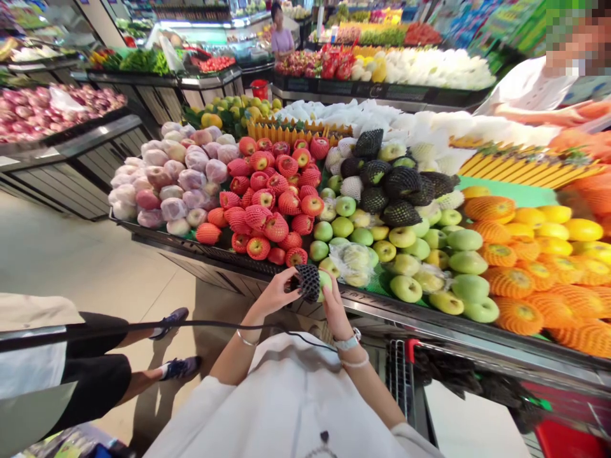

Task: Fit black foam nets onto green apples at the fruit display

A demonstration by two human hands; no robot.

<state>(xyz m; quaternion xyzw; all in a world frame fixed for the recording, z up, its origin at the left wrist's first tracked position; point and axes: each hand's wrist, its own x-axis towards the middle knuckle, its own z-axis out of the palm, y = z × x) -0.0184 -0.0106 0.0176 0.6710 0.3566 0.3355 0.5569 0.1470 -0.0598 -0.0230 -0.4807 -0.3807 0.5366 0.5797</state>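
Observation:
Over the front edge of the fruit stand, both my hands are closed around a green apple (325, 280) half covered by a black foam net sleeve (308, 282). The thumb and fingers of my left hand (277, 291) pinch the sleeve's open end. My right hand (335, 305) grips the bare end of the apple. Just beyond lie loose green apples (342, 226), a plastic-wrapped pale fruit (354, 266) and red apples (262, 210) in red nets. More fruits in black nets (403, 183) are heaped on top of the green ones.
Purple-tinted wrapped apples (186, 168) fill the stand's left side; netted orange-yellow melons (518, 280) fill its right. A shopping cart (398, 375) stands close by my right arm. At left is a person's leg (143, 378); another person (525, 89) is across the stand. A dark cable (191, 324) crosses my left arm.

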